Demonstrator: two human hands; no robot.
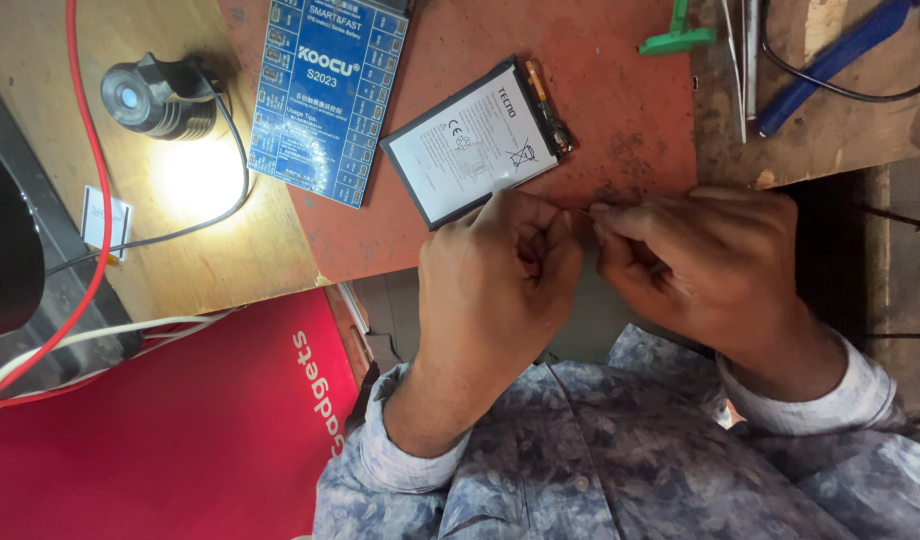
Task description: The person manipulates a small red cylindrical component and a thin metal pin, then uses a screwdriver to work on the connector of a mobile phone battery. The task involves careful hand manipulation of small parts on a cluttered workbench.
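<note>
1. At the near edge of the rust-red mat (620, 110), just below the phone battery (475, 140), both hands are seen drawn together over a thin reddish-brown strip (578, 211) that is stretched between them.

2. The left hand (500, 270) is curled nearly shut, thumb and forefinger pinched on one end of the strip; the right hand (695, 265) is closed in the same narrow pinch on the other end. What the strip is made of cannot be told at this size.

3. The phone battery, a flat white-faced cell with a dark rim, is shown lying free on the mat, its small flex connector (548, 108) bare at the upper right corner. It is touched by neither hand, though the left hand's knuckles are just below its lower edge.

4. No phone body is in view, so fitting is judged as yet undone; the work is judged to be at an early, preparatory stage.

5. Left of the battery, a blue charging board (330, 95) is laid half on the mat, half on the wooden counter (210, 250). Further left, a small black lamp (155, 95) is lit.

6. Well right of the battery, a green plastic tool (677, 38), metal tweezers (737, 60) and a blue-handled tool (835, 60) are left untouched.
</note>
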